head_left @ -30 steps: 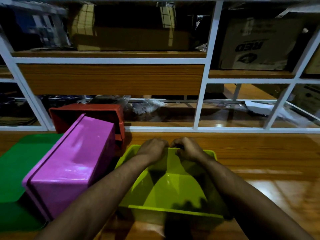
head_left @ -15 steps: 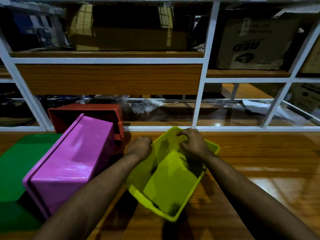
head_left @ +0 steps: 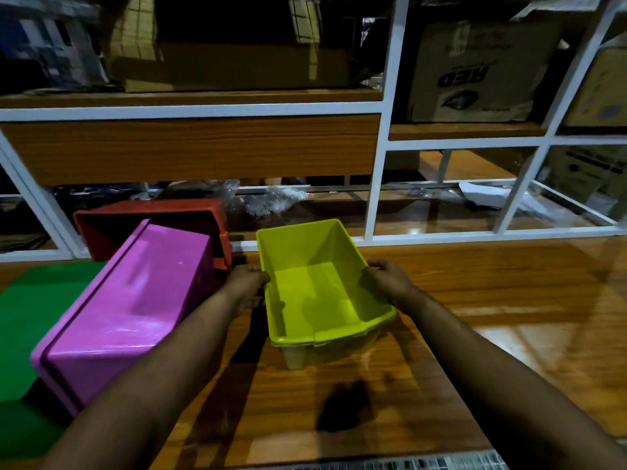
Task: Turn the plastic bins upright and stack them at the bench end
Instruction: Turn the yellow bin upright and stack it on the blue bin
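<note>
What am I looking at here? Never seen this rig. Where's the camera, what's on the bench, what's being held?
There is no robot: a person works with two bare hands, and the single picture comes from a wide-angle camera on their head, looking forward and down.

The surface is a glossy wooden bench in front of a white-framed shelving unit holding cardboard boxes.

The left hand and the right hand each grip a long side of the yellow-green bin, which is upright with its open top facing the camera and looks empty. Whether it rests on the bench or is lifted slightly, I cannot tell.

To its left, a pink bin lies bottom up and tilted. Behind that, a red bin lies on its side, and a green bin sits at the far left edge.
</note>
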